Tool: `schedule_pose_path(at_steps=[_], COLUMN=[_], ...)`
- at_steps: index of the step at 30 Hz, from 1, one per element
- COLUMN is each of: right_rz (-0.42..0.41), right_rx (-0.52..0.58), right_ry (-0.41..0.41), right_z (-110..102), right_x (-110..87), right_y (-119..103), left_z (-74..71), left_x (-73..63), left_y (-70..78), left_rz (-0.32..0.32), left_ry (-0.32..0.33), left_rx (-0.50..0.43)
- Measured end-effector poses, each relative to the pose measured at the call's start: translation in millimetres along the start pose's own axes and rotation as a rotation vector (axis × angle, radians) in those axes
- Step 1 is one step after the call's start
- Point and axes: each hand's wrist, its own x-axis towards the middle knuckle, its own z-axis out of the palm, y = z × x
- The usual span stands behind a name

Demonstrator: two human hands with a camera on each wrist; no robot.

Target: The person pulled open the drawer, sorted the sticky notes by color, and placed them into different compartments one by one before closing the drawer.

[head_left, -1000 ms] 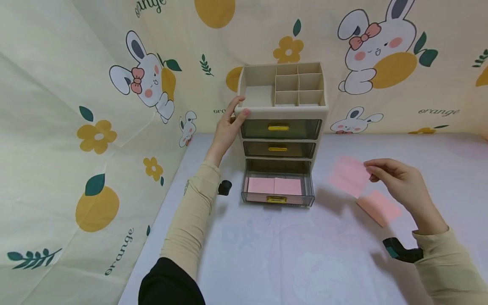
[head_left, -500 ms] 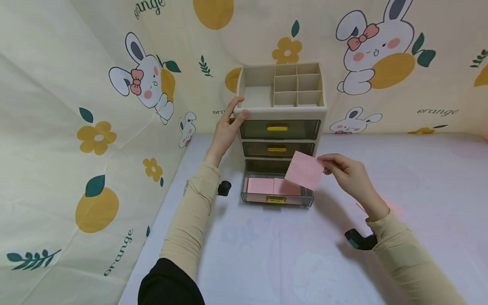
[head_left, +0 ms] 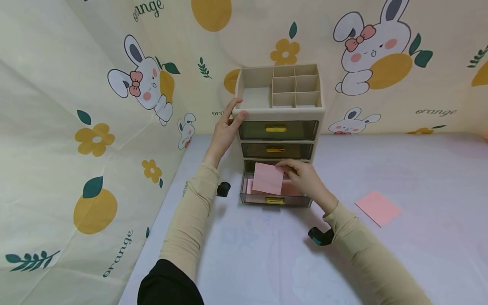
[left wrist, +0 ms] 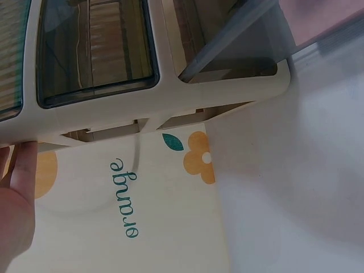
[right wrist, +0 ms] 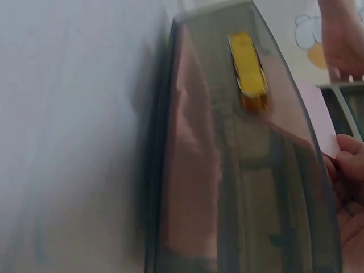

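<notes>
A white desktop drawer organizer (head_left: 280,113) stands upright with its bottom drawer (head_left: 245,199) pulled out. My left hand (head_left: 225,131) grips the organizer's upper left corner, thumb on the front and fingers at the side; in the left wrist view the fingers (left wrist: 24,170) press its edge. My right hand (head_left: 305,178) pinches a pink square sticky note (head_left: 268,178) by its upper right corner, over the open drawer. Pink notes (head_left: 249,186) lie in that drawer, partly covered by the held one. The right wrist view shows the drawer's yellow handle (right wrist: 248,65) and clear front.
Another pink note (head_left: 378,208) lies on the white tabletop (head_left: 419,178) to the right. Two upper drawers (head_left: 278,130) with yellow handles are closed. The organizer's top has several compartments (head_left: 284,87). A printed rabbit-and-orange cloth (head_left: 126,127) hangs behind and at the left.
My right hand has carried the pink sticky note leftward from above the table at the right to over the open drawer. My left hand has stayed on the organizer.
</notes>
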Motion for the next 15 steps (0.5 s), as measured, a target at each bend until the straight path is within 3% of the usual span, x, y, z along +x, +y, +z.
schedule_pose_path(at_steps=[15], right_rz=[0.082], right_rx=[-0.012], right_ry=[-0.160], right_z=[32.5], right_x=[8.7], right_y=[4.8], left_z=[1.5], left_x=[-1.6], left_y=[1.0], left_rz=[-0.005], left_ry=[0.017], left_rx=[-0.004])
